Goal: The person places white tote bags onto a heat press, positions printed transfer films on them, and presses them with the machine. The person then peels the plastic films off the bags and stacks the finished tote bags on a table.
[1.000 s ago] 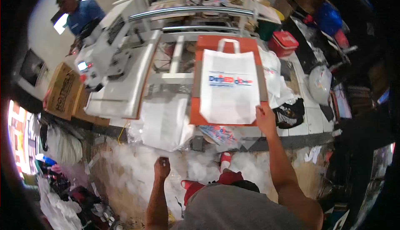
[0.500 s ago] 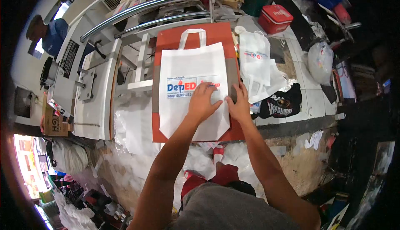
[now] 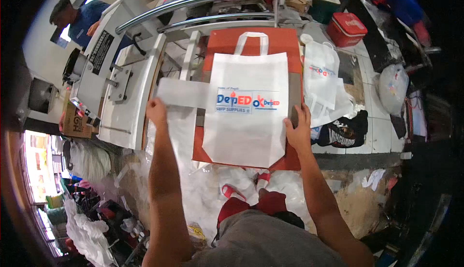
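Note:
A white tote bag [image 3: 245, 136] lies flat on a red board [image 3: 224, 39], its handle loop at the far end. Blue and red DepED print [image 3: 247, 102] shows across the bag's middle. Left of the bag, my left hand [image 3: 157, 112] is closed on the end of a translucent film sheet [image 3: 181, 92], which stretches toward the bag's left edge. My right hand [image 3: 298, 127] rests at the bag's right edge, thumb on the fabric and fingers extended over the board; it grips nothing.
White machine with a plate [image 3: 119, 85] and metal bars [image 3: 203, 3] stands left and behind. More printed bags [image 3: 320, 73], a black printed cloth [image 3: 344, 130] and a red cooler box [image 3: 346, 29] sit right. Another person [image 3: 84, 22] is at far left.
My left hand has moved from the print to the left, drawing the film sheet off the bag. The print is now uncovered. My right hand stays at the bag's right edge.

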Motion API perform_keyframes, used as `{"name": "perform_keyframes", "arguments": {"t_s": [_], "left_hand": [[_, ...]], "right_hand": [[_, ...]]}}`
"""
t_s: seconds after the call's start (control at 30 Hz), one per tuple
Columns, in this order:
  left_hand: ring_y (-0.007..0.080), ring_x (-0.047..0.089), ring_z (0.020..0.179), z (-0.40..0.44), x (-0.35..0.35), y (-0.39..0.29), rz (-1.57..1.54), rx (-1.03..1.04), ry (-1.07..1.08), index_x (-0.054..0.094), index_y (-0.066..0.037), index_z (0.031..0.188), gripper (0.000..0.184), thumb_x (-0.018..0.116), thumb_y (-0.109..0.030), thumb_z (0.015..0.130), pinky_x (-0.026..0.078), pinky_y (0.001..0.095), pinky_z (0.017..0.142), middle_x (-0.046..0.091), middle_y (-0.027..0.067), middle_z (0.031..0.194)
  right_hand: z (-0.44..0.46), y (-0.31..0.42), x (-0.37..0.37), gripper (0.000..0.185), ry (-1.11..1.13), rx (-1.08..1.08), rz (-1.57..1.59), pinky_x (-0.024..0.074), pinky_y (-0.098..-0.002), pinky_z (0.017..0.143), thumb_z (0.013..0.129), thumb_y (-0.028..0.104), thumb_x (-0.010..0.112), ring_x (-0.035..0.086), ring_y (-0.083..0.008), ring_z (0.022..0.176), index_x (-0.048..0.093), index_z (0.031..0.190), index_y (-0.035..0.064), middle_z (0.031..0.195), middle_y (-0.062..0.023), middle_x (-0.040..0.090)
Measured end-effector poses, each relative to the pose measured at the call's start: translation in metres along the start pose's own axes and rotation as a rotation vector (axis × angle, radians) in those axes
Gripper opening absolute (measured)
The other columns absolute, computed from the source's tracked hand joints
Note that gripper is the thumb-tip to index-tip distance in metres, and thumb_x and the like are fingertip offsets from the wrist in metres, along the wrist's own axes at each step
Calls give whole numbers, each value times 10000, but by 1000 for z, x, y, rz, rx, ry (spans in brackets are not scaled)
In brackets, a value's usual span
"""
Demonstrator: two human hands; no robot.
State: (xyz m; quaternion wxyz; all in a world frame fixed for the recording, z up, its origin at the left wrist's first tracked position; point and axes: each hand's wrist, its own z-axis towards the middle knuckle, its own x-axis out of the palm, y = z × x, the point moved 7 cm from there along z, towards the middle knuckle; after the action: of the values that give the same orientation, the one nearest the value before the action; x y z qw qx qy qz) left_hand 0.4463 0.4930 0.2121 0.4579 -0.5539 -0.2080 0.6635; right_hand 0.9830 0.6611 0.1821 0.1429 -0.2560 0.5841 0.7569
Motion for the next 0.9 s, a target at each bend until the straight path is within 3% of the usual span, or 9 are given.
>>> {"name": "perform_keyframes", "arguments": {"t_s": [0.03,0.13,0.17,0.2,0.33,0.47,0.63,0.77,0.9], "left_hand": [[216,610,766,13,-24,28,-55,2,-39,633,42,930,285,592,-237,889,488,354,742,668,145,843],[260,614,787,-7,-88,90,181,1,85,619,71,937,348,546,-268,916,481,378,735,655,189,827],[296,623,791,-43,-103,87,-42,0,87,604,68,890,341,534,-264,915,473,414,723,650,212,831],[332,630,806,-71,-117,98,304,-18,253,595,63,865,324,525,-248,919,470,454,723,647,237,839],[463,614,816,-244,-146,237,491,-15,484,627,33,830,281,550,-226,906,495,503,721,652,249,841],[443,656,810,-381,-187,293,512,-232,753,652,5,819,342,576,-325,869,516,519,764,665,275,853],[412,652,970,-412,-202,350,512,-447,1072,696,15,933,460,584,-425,862,513,454,871,679,265,949],[410,659,941,-345,-192,342,401,-345,1148,669,24,969,406,532,-351,893,518,447,846,685,245,960],[359,684,886,-326,-238,384,84,-676,873,665,13,941,363,557,-332,904,524,423,819,701,200,914]], "right_hand": [[-1,-3,1,559,-14,-18,-20,334,-452,1111,828,130,688,355,-420,1351,488,1334,3,1477,-248,318],[0,-5,3,557,5,37,-10,336,-453,1109,828,143,691,358,-419,1351,497,1334,17,1476,-245,322],[1,-5,3,557,7,34,-10,336,-453,1109,828,143,691,358,-419,1351,497,1334,17,1476,-245,322],[-1,-6,3,558,-7,10,-6,338,-450,1109,826,150,694,360,-418,1350,501,1332,18,1473,-244,328],[0,-4,-3,519,-43,-75,-139,359,-443,1086,812,143,695,408,-417,1302,529,1282,-5,1404,-243,421],[-45,100,6,429,54,-177,-206,400,-446,1044,823,106,679,510,-359,1213,558,1221,2,1283,-219,534],[-219,196,150,360,1029,-391,107,461,-456,966,890,213,644,559,-354,1138,599,1172,-7,1168,-207,607],[-250,115,305,309,954,-39,-20,504,-434,886,868,241,648,636,-384,972,639,1044,-13,994,-197,670],[-220,51,434,446,709,201,-176,511,-423,845,834,388,684,656,-367,947,657,1021,-16,994,-215,686]]}}
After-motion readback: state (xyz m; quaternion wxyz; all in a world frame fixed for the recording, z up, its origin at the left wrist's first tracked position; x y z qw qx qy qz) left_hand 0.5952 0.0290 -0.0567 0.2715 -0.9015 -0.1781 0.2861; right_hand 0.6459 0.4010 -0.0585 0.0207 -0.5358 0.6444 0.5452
